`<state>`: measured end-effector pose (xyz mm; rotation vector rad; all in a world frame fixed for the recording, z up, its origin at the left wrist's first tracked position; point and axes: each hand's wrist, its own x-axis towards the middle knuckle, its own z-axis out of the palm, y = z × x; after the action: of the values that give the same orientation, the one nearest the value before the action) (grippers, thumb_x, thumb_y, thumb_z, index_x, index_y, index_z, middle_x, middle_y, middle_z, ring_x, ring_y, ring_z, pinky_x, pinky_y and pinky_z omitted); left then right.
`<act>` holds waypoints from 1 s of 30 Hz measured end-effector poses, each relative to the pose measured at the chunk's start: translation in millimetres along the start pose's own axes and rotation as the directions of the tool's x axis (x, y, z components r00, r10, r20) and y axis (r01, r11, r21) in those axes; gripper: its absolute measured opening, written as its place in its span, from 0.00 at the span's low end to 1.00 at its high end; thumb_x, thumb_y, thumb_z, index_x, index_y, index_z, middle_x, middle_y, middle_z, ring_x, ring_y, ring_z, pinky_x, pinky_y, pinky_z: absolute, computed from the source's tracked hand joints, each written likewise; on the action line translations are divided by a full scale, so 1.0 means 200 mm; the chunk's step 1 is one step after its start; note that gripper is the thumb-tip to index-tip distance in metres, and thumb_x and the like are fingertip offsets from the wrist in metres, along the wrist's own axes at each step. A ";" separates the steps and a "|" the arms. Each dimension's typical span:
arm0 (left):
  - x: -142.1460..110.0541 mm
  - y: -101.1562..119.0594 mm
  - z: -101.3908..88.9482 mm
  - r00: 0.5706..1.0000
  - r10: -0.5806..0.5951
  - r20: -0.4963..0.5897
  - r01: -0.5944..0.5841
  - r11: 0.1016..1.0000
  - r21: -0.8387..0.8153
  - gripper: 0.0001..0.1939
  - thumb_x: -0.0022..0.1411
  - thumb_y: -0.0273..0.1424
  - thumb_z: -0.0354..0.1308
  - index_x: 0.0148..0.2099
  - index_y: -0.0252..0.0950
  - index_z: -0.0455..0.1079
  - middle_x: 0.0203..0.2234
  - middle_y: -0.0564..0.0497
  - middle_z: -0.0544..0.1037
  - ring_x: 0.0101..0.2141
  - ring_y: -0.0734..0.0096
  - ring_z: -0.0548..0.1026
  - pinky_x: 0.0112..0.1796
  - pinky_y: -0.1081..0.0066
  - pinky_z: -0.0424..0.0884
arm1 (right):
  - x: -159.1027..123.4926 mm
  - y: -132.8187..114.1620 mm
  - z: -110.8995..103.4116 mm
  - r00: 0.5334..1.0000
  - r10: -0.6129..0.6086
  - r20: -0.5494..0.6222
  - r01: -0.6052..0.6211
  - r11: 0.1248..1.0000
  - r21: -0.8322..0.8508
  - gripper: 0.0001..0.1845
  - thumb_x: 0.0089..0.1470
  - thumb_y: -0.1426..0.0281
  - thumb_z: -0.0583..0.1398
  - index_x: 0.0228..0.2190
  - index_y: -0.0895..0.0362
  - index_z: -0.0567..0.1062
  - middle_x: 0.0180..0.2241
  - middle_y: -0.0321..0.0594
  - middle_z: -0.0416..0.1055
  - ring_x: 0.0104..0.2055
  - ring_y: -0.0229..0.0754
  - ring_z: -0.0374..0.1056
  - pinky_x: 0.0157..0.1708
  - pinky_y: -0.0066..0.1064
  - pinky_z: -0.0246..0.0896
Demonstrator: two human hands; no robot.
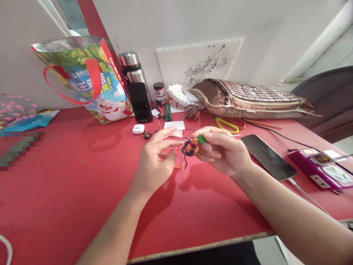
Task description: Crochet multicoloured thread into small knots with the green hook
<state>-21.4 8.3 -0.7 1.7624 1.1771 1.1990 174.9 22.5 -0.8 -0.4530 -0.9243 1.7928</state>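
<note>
Above the red table (82, 184), my right hand (223, 151) pinches a crochet hook with a green handle (202, 138); its metal shaft sticks out to the right. A small multicoloured crocheted piece (190, 147) hangs at the hook between both hands. My left hand (156, 158) is beside the piece, fingers curled, with thin orange yarn (180, 160) looped at its fingertips. A ball of multicoloured yarn (192, 111) lies farther back on the table.
A smartphone (268, 156) on a cable and a purple power strip (321, 167) lie to the right. A printed shopping bag (85, 81), steel flask (134, 70), upright dark phone (139, 102), small jar (159, 93), white earbud case (138, 129), yellow loop (226, 125) and a brown cushion (248, 97) line the back.
</note>
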 end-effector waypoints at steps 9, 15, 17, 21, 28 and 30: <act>0.00 0.06 0.04 0.979 -0.096 0.182 0.159 0.916 -0.368 0.12 0.60 0.26 0.66 0.44 0.43 0.88 0.55 0.43 0.82 0.58 0.48 0.77 0.46 0.62 0.82 | 0.00 0.04 -0.01 0.999 0.035 -0.022 -0.035 0.999 -0.011 0.07 0.55 0.71 0.68 0.34 0.59 0.88 0.20 0.33 0.69 0.16 0.25 0.45 0.18 0.24 0.40; 0.01 0.03 0.04 0.985 -0.110 0.130 0.151 0.919 -0.364 0.05 0.59 0.32 0.72 0.38 0.41 0.87 0.56 0.41 0.81 0.61 0.44 0.73 0.47 0.59 0.81 | 0.01 0.03 -0.01 0.998 0.054 -0.028 -0.053 0.998 0.017 0.07 0.54 0.70 0.68 0.34 0.59 0.87 0.20 0.31 0.66 0.15 0.24 0.44 0.17 0.23 0.37; 0.01 0.02 0.04 0.986 -0.111 0.123 0.153 0.898 -0.412 0.04 0.57 0.33 0.73 0.34 0.40 0.87 0.55 0.40 0.81 0.62 0.43 0.72 0.45 0.61 0.81 | 0.01 0.02 -0.01 0.998 0.066 -0.017 -0.065 0.997 0.038 0.07 0.53 0.70 0.69 0.34 0.60 0.87 0.20 0.30 0.65 0.15 0.23 0.41 0.16 0.23 0.36; 0.01 -0.01 0.05 0.960 -0.175 0.221 0.270 0.798 -0.539 0.09 0.55 0.34 0.75 0.40 0.40 0.87 0.54 0.42 0.82 0.51 0.49 0.79 0.33 0.66 0.81 | 0.01 0.04 -0.01 0.997 0.071 -0.039 -0.071 0.997 0.019 0.07 0.53 0.70 0.69 0.33 0.60 0.87 0.20 0.31 0.66 0.16 0.24 0.42 0.16 0.23 0.34; 0.01 -0.01 0.08 0.943 -0.206 0.261 0.323 0.756 -0.569 0.13 0.52 0.26 0.73 0.42 0.39 0.86 0.32 0.49 0.85 0.32 0.68 0.79 0.33 0.69 0.80 | 0.00 0.06 -0.01 0.994 0.090 -0.058 -0.094 0.992 -0.082 0.09 0.54 0.67 0.70 0.34 0.60 0.87 0.21 0.32 0.67 0.16 0.24 0.42 0.16 0.24 0.31; 0.01 0.00 0.08 0.947 -0.211 0.244 0.313 0.780 -0.542 0.11 0.51 0.26 0.75 0.39 0.38 0.86 0.30 0.50 0.84 0.28 0.71 0.76 0.30 0.71 0.77 | 0.00 0.06 -0.01 0.995 0.085 -0.056 -0.089 0.992 -0.091 0.09 0.54 0.66 0.70 0.34 0.60 0.87 0.21 0.32 0.67 0.16 0.24 0.42 0.16 0.24 0.31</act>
<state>-6.1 10.3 -5.4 1.1664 0.8057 1.0630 168.8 20.8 -10.3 -0.6053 -0.9680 1.8126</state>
